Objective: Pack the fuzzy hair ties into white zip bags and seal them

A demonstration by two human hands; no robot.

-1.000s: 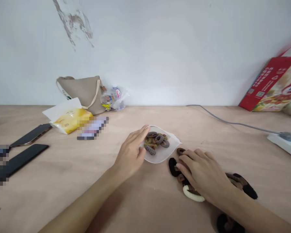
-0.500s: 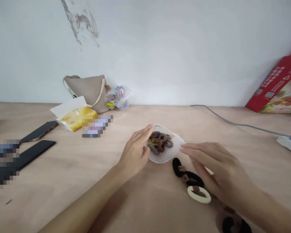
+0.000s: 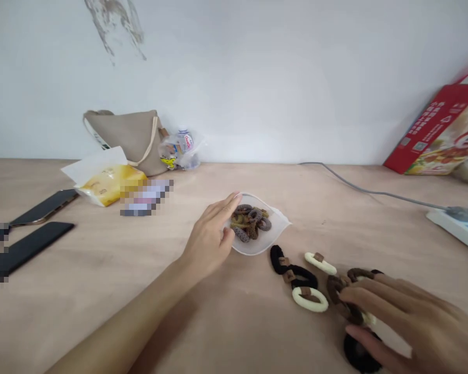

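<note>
A translucent white plastic pouch [image 3: 271, 236] stands with its mouth wide, its right corner drawn to a point. Inside lie several grey, brown and olive hair ties [image 3: 253, 224]. My left hand [image 3: 208, 234] holds the pouch's left edge between thumb and fingers. At the lower right my right hand [image 3: 409, 311], fingers apart, hovers over loose hair ties, brown [image 3: 337, 288] and black [image 3: 361, 353], partly hiding them; whether it touches them I cannot tell. Between the hands lie black hair ties [image 3: 304, 278] and cream hair ties [image 3: 310, 300], [image 3: 320, 264] with brown tags.
At the left lie dark phones [image 3: 42, 208], a yellow tissue pack [image 3: 109, 184] and a blurred flat item [image 3: 148, 197]. A beige bag [image 3: 128, 137] and a plastic bag [image 3: 183, 150] stand by the wall. Rightward are a grey cable [image 3: 359, 189], power strip [image 3: 458, 231] and red box [image 3: 437, 130].
My right hand has left the pouch's right corner and moved right and down, over the loose hair ties. A second cream hair tie is uncovered. My left hand stays on the pouch.
</note>
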